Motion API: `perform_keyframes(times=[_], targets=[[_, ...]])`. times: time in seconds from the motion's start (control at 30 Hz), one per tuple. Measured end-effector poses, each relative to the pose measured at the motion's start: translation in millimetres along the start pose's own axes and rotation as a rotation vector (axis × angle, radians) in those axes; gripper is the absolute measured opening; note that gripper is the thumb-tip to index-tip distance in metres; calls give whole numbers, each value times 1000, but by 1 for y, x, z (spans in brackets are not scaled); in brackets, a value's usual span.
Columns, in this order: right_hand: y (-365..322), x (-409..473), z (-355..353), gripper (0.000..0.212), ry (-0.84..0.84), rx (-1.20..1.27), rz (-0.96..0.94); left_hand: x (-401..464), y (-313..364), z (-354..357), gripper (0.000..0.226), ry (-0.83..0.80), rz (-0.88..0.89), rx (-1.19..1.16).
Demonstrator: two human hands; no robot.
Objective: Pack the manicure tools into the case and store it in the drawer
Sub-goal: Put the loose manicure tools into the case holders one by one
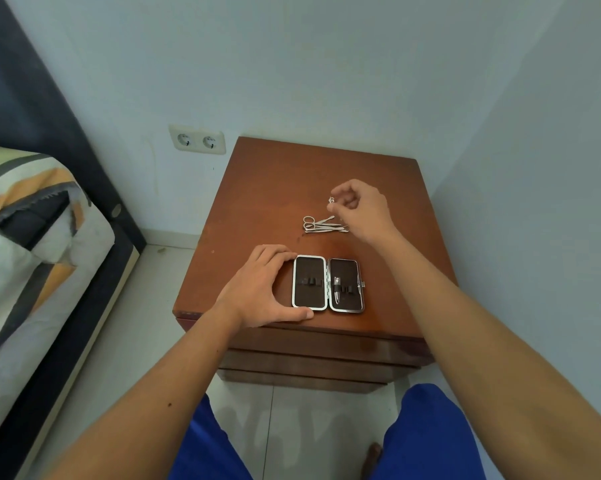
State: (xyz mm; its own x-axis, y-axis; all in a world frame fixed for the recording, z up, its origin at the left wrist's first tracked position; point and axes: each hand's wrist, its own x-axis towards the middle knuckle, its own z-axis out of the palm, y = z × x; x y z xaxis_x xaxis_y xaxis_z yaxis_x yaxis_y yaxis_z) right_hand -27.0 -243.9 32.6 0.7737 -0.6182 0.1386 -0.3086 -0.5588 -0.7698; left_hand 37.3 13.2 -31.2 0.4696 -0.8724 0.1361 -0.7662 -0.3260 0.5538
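1. You were in the packing step: the case (328, 284) lay open and flat near the front edge of the nightstand (264, 188), its two halves side by side.
2. One tool, the clipper (337, 293), already sat under the strap in the right half; the left half's loops looked empty.
3. Your left hand (261, 289) was spread around the case's left edge, fingers along the far corner and thumb at the near corner, pressing to steady it rather than closed on it.
4. Your right hand (359, 211) hovered over the far side of the top, thumb and forefinger pinched on a small metal piece (331, 200); it was too small to tell which tool it was.
5. The remaining tools (323, 225), scissors among them, lay in a loose pile just under and left of that hand, well apart from the case.
6. My judgement: most of the task remained, since the pile was unpacked, the case was open, and the drawers (312, 355) below were shut.
7. The next move called for bringing the pinched piece near to the case and sliding it under a free loop, while your left hand kept the case from shifting.
8. The thin tools lay overlapped, so picking one cleanly would likely take a fine pinch.
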Motion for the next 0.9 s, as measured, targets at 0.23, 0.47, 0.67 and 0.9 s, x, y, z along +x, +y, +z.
perform_keyframes(times=[0.23, 0.47, 0.67, 0.9], targets=[[36, -64, -17, 22, -172, 125, 32, 0, 0, 0, 113, -14, -20, 6], [55, -89, -17, 21, -193, 80, 30, 1, 1, 0, 114, -21, -16, 20], [58, -101, -14, 23, -119, 34, -11, 1, 2, -1, 115, -27, -31, 12], [57, -99, -13, 20, -142, 72, 25, 1, 1, 0, 115, -20, -32, 21]])
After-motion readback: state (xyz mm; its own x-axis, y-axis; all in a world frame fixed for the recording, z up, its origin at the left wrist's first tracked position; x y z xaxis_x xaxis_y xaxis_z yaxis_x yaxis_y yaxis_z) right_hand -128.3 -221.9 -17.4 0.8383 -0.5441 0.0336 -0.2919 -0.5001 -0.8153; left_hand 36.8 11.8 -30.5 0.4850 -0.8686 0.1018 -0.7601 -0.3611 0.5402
